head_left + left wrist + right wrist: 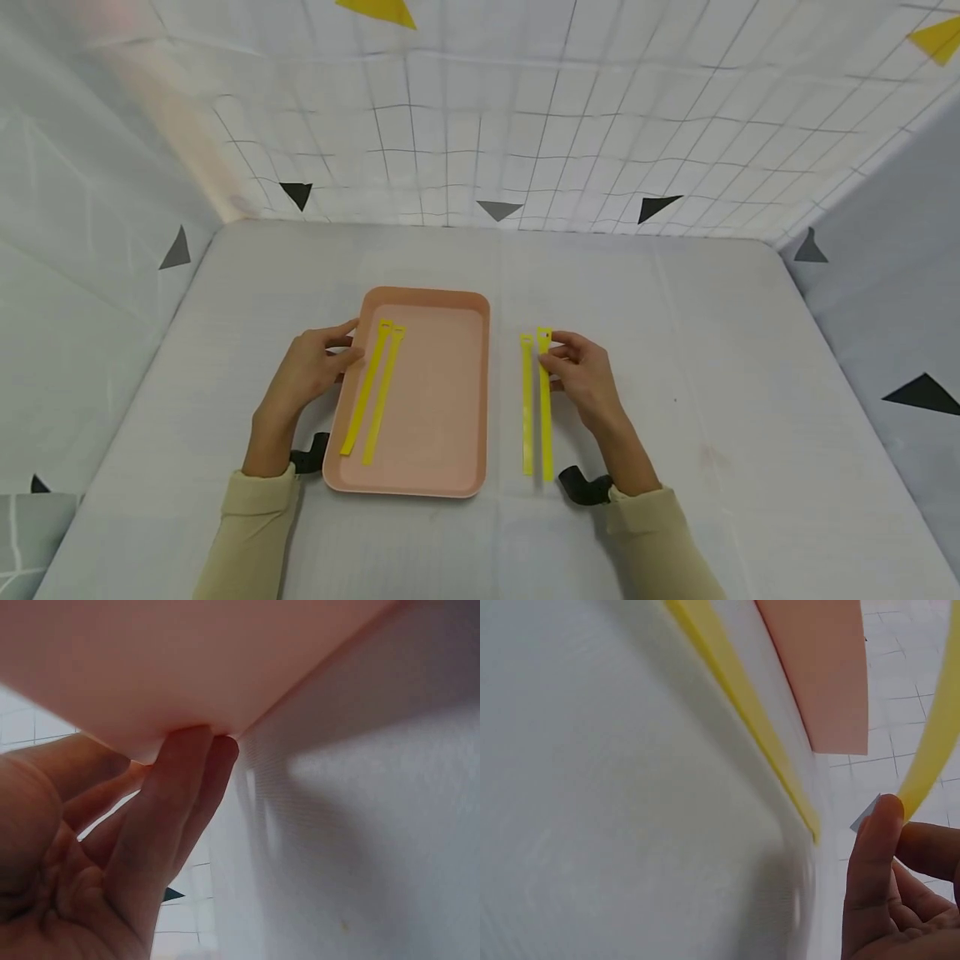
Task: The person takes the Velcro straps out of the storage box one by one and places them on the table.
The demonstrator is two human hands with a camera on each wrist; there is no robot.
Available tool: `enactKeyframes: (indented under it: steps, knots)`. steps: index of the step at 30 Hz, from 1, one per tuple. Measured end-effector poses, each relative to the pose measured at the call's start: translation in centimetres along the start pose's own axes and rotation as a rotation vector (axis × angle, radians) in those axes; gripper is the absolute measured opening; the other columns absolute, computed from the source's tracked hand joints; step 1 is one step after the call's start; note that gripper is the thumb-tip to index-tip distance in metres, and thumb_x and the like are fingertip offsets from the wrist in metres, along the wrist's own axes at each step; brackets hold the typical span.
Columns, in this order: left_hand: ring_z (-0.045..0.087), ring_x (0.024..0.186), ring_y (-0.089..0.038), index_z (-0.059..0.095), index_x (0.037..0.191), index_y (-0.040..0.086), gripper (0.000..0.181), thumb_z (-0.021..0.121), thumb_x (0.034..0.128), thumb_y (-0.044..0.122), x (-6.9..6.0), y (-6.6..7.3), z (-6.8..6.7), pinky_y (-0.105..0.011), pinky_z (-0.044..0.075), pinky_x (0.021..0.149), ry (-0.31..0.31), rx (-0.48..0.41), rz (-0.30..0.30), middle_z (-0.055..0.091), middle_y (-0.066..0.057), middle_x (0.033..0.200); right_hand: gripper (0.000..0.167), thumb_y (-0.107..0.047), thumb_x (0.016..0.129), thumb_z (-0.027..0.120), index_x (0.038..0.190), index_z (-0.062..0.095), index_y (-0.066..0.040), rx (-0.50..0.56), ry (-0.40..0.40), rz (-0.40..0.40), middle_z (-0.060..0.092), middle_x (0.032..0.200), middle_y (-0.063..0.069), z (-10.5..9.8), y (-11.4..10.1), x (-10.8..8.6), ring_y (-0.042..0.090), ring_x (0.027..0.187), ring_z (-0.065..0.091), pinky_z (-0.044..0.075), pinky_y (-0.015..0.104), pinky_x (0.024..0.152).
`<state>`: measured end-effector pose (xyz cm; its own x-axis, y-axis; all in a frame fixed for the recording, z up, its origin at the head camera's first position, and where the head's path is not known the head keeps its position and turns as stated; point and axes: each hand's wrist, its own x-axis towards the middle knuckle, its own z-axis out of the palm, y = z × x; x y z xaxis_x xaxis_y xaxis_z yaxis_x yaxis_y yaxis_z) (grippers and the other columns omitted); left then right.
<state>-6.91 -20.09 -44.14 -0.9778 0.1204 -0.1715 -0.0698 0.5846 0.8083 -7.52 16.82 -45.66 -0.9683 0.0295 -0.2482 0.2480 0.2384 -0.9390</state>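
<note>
A pink tray [480, 400] lies on the table with two yellow straps [366, 390] [384, 396] slanting side by side on its left half. My left hand [303, 371] holds the tray's left rim; in the left wrist view the fingers [176, 772] touch its outer wall. To the right of the tray, my right hand [585, 375] pinches a yellow strap [546, 425] near its slotted upper end, and in the right wrist view this strap [934, 742] is off the table. Another yellow strap [527, 408] lies between it and the tray.
Black curved pieces [311, 454] [585, 487] show at both wrists. A white gridded sheet [480, 125] with dark and yellow triangles stands behind the table, and pale sheets hang at both sides. The white tabletop [720, 333] extends to the right.
</note>
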Motion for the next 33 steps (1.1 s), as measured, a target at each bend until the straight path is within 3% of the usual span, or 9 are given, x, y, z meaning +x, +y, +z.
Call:
enactKeyframes:
  steps: [15,26,33]
  knots:
    - [0.068,0.1,-0.038,0.04,0.149,0.0,0.056,0.062,0.0986,0.01,0.1,0.0,0.2,-0.037,0.06,0.074,0.001,0.02,-0.004,0.055,-0.032,0.13,0.046,-0.002,0.093,0.065,0.137,0.053,0.002,-0.095,0.059,-0.015,0.063,0.104,0.019,-0.2,1.1,0.2,0.025,0.081,0.063,0.058,0.028,0.062]
    - [0.068,0.101,-0.037,0.039,0.151,0.003,0.057,0.062,0.099,0.012,0.0,0.3,0.0,-0.037,0.06,0.075,-0.001,0.011,-0.021,0.054,-0.032,0.132,0.045,0.006,0.092,0.062,0.136,0.053,0.005,-0.057,0.069,-0.027,0.065,0.107,0.026,-0.5,1.3,0.3,0.028,0.085,0.066,0.059,0.027,0.068]
    - [0.067,0.103,-0.037,0.041,0.15,0.003,0.057,0.063,0.0987,0.013,0.0,0.3,0.0,-0.039,0.059,0.076,0.01,0.045,-0.017,0.056,-0.031,0.131,0.045,0.005,0.092,0.062,0.135,0.053,0.006,-0.094,0.071,-0.033,0.064,0.107,0.025,-0.5,1.4,0.4,0.029,0.085,0.066,0.058,0.026,0.067]
